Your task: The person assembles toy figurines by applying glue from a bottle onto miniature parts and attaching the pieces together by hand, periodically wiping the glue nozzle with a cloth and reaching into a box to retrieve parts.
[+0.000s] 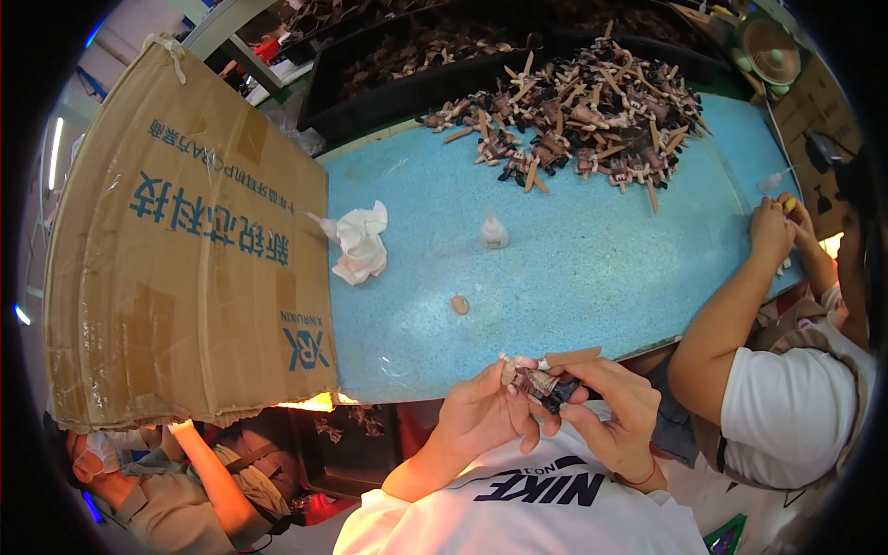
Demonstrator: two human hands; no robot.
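Just past the near edge of the blue tabletop (416, 356), both my hands hold one small painted figurine (536, 382). It has a pale end on the left, a brownish body and black parts on the right. A flat tan strip (572, 356) sticks out along its upper side. My left hand (476, 412) pinches the pale end, its other fingers curled underneath. With thumb and fingers, my right hand (618, 412) grips the black end. On the table beyond lies a small round tan piece (460, 304), and behind it stands a small translucent dropper bottle (493, 230).
A large cardboard sheet (185, 305) walls off the left side. Beside it lies crumpled white tissue (362, 243). Similar figurines form a heap (601, 116) at the far side, before black trays (370, 97). A co-worker's hands (775, 231) are at right; another person (199, 481) sits lower left.
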